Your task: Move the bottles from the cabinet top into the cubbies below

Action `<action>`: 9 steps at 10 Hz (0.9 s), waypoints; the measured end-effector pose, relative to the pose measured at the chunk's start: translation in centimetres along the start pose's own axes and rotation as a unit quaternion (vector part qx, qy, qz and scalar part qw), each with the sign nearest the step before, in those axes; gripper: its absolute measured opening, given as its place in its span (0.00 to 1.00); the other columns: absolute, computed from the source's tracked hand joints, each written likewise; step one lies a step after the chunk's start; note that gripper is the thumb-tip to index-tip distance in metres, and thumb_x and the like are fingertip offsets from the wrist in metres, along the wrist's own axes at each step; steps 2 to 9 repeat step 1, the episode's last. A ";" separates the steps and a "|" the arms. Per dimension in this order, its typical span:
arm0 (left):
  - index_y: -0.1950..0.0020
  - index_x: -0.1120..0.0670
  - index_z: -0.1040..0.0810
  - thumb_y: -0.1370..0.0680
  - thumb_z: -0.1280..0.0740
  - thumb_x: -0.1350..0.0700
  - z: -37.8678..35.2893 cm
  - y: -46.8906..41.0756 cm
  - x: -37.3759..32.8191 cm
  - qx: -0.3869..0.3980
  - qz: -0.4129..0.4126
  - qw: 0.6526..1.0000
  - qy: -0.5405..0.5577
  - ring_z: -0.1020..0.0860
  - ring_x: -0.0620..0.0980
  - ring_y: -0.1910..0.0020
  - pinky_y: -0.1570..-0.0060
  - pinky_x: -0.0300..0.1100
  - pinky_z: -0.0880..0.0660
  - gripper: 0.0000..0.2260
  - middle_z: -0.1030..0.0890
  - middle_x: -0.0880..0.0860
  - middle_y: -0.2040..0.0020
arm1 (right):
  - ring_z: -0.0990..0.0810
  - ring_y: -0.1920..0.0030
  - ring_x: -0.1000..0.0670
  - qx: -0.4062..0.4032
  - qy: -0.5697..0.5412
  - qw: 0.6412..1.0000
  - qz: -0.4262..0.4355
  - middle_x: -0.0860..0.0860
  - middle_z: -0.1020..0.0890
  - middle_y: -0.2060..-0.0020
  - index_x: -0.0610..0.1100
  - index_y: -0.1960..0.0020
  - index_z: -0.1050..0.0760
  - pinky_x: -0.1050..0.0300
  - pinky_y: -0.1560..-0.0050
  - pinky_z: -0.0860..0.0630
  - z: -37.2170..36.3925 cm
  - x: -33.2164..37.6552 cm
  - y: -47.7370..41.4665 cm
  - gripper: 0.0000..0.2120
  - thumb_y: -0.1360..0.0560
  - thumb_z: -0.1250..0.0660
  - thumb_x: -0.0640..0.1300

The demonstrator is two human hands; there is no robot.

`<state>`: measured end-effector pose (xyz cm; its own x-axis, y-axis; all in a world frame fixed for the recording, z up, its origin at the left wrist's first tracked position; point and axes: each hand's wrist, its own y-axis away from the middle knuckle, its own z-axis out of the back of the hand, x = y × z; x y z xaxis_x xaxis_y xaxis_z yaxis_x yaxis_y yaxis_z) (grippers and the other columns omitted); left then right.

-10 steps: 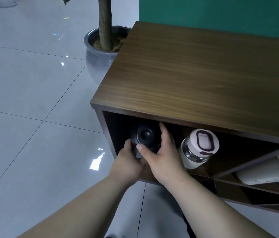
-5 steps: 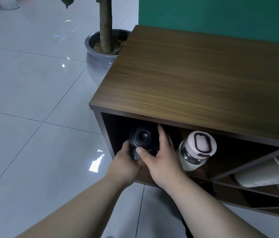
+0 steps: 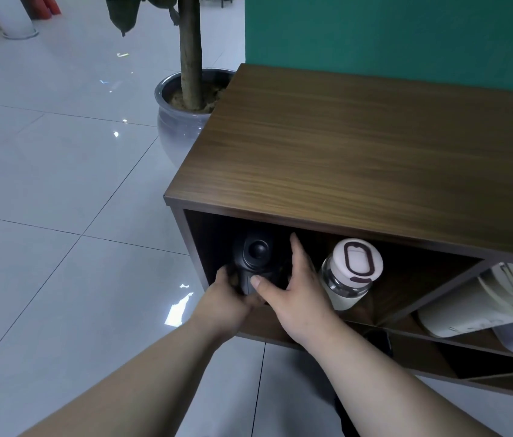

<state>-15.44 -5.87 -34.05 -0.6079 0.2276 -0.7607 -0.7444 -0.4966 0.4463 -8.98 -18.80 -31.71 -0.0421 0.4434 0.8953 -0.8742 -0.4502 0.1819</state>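
- Seating the black bottle (image 3: 253,257) in the leftmost cubby (image 3: 207,244) is, as I judge it, the step in hand; it lies on its side with its lid facing out, just inside the opening.
- Both hands are on it. The left hand (image 3: 226,299) cups the lower left of the lid end with curled fingers, and the right hand (image 3: 293,288) is spread, thumb (image 3: 259,283) pressed on the front of the lid and fingers reaching up along the bottle's right side.
- To do this well, push it straight back with the thumb while the left hand steadies it, so it does not roll toward the cubby's slanted right wall.
- Keep the right hand's knuckles clear of the white-lidded bottle (image 3: 351,272), which lies tilted in the same opening just to the right, apart from the hand.
- Let go only once the bottle rests still on the cubby floor; a round body on its side could roll out.
- The cabinet top (image 3: 359,159) shows no bottles in the part in view, and a white container (image 3: 482,304) lies in the next cubby to the right, so the task looks close to done.
- Against the frame half a second earlier, the bottle sits a little deeper and the right fingers are more open; the left hand's hold looks the same.
- The cabinet also appears lower in the view than before, so the potted plant (image 3: 190,89) beside it shows more.
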 end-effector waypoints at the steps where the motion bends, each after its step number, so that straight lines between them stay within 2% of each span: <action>1: 0.26 0.52 0.32 0.25 0.25 0.42 0.4 0.6 0.3 0.021 0.007 0.999 -0.024 0.19 0.50 0.46 0.58 0.38 0.26 0.33 0.17 0.46 0.45 | 0.46 0.19 0.52 0.012 0.029 1.000 0.005 0.52 0.45 0.18 0.51 0.18 0.54 0.54 0.21 0.46 0.9 0.0 1.5 0.48 0.27 0.28 0.57; 9: 0.26 0.52 0.32 0.25 0.25 0.42 0.4 0.6 0.3 0.021 0.007 0.999 -0.024 0.19 0.50 0.46 0.58 0.38 0.26 0.33 0.17 0.46 0.45 | 0.46 0.19 0.52 0.012 0.029 1.000 0.005 0.52 0.45 0.18 0.51 0.18 0.54 0.54 0.21 0.46 0.9 0.0 1.5 0.48 0.27 0.28 0.57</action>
